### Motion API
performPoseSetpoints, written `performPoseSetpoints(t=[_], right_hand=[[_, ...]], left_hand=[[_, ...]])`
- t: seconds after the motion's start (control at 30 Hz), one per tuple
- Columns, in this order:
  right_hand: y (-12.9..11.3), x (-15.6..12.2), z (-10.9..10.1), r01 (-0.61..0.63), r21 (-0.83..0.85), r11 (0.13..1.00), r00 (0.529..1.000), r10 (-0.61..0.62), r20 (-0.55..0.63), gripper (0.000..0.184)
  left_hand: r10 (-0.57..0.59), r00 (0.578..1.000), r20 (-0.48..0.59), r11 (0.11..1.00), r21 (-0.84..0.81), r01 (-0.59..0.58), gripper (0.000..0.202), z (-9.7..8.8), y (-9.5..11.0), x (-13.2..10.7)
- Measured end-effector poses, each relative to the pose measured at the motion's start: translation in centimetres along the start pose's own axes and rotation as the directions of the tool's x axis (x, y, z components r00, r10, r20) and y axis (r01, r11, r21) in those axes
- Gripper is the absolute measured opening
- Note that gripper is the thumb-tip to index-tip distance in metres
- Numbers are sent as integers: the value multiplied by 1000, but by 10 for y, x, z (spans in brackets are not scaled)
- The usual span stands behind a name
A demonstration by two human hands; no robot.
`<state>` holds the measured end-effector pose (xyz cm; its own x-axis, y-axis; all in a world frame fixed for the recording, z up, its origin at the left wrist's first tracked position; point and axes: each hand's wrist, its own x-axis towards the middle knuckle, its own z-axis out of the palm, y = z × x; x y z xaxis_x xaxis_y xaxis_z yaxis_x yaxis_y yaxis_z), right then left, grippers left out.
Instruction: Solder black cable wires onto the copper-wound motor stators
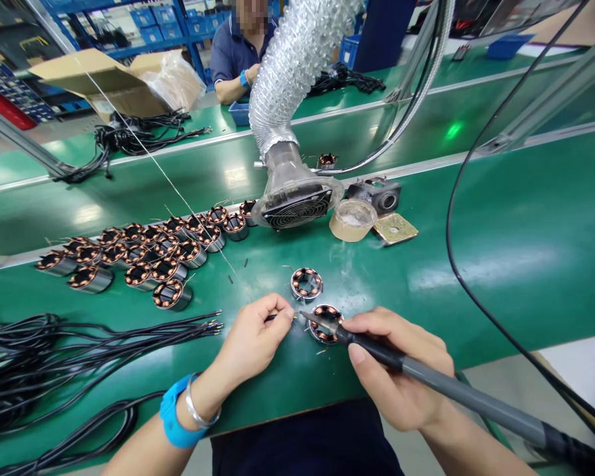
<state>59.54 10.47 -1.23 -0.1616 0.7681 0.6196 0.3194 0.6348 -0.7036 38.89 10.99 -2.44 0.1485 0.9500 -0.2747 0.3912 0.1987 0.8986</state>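
My left hand (252,337), a blue band and a silver bangle at its wrist, is closed in a pinch on a thin black cable (272,317). Coloured wire tips stick out past the fingertips. A soldering iron (456,390) with a grey and black handle lies in the grip of my right hand (406,363). Its tip points left, close to the wire ends; whether they touch I cannot tell. Under the tip stands a copper-wound motor stator (326,311), partly covered by the iron. Just behind it sits a second stator (297,285), with wisps of smoke above.
Several more stators (168,294) stand in rows at the left. Black cables (99,357) lie at the near left. A fume extractor (297,205) hangs ahead, beside a tan round container (352,221) and an iron stand (377,195). Another person (228,59) sits across the bench.
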Motion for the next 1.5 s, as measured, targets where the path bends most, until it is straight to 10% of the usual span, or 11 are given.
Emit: performPoseSetpoints(t=[1.5], right_hand=[[2, 2, -3, 116, 49, 992, 992, -113, -57, 41]], left_hand=[[-1, 1000, 25, 1000, 10, 0, 27, -2, 3, 0]])
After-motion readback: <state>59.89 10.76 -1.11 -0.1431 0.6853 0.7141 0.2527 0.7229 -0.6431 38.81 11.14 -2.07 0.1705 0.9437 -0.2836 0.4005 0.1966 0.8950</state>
